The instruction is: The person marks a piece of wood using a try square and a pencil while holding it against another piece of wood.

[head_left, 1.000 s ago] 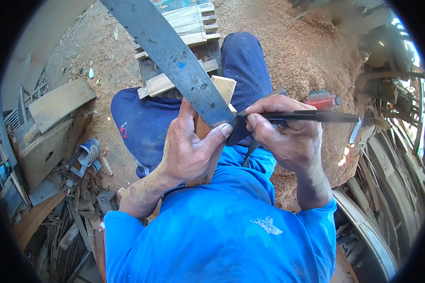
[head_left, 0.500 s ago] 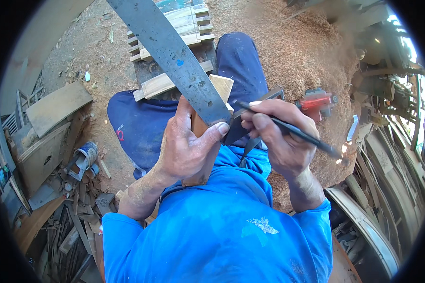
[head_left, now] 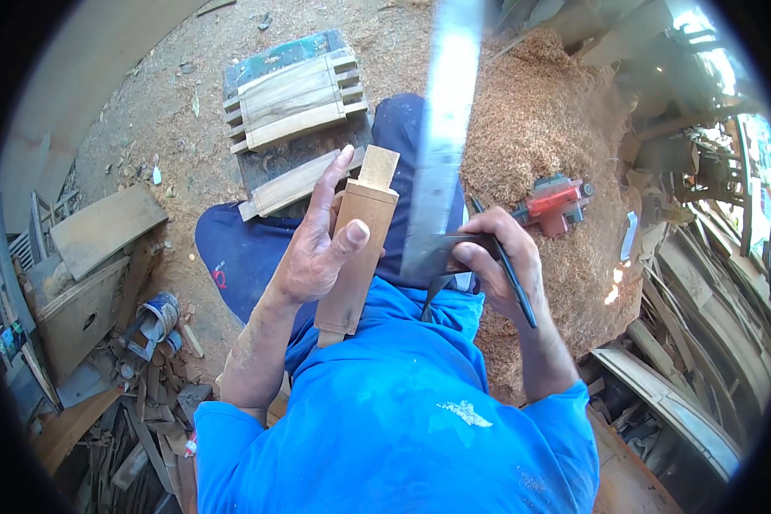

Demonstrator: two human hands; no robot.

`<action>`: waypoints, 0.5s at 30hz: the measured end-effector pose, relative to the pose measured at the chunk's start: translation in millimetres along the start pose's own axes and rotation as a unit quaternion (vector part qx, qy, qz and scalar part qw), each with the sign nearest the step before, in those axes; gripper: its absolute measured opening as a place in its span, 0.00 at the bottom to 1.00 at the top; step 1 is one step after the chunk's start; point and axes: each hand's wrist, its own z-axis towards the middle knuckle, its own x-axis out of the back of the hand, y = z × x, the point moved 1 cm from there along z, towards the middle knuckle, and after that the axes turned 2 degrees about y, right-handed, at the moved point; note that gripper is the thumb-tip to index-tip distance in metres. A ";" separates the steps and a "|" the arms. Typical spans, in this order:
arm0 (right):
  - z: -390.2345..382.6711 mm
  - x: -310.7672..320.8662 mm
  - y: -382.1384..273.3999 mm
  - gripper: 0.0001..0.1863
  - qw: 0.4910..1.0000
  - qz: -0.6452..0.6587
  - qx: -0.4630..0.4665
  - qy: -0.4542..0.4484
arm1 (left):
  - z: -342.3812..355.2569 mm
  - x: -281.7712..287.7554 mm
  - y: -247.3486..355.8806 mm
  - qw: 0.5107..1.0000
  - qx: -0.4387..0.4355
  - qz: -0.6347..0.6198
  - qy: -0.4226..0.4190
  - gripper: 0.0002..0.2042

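My left hand (head_left: 321, 248) holds an upright-angled wooden piece (head_left: 353, 257) with a stepped narrower tongue at its top and a short one at its bottom, its thumb on the front and index finger raised. My right hand (head_left: 497, 257) grips the dark stock of a metal square (head_left: 445, 103), whose long blade points upward and is motion-blurred, and also a black pen (head_left: 514, 287) lying across the fingers. Between my legs, a board (head_left: 283, 43) bears pale wooden pieces (head_left: 291, 98) with notched ends and a loose pale strip (head_left: 291, 184).
A red power tool (head_left: 550, 206) lies on wood shavings (head_left: 531, 111) at the right. Scrap boards (head_left: 103, 227) and a bucket (head_left: 154, 325) stand at the left. Long planks (head_left: 694, 317) and a cluttered stack line the right side.
The square has lifted off the wooden piece and swung upright to the right with my right hand. The pen now points downward. My left hand has turned, uncovering the piece's front.
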 end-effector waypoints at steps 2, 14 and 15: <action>-15.7 -14.4 10.6 0.10 0.984 0.152 -0.070 0.066 | 8.4 5.7 -9.2 1.000 -0.022 -0.003 -0.022 0.55; -47.9 -68.9 33.6 0.12 0.995 -0.026 0.001 0.095 | 12.6 -2.0 -55.8 0.985 0.050 0.111 -0.122 0.32; -50.9 -56.8 37.1 0.11 0.988 -0.100 0.057 0.107 | 10.5 1.8 -61.7 0.985 0.067 0.095 -0.125 0.32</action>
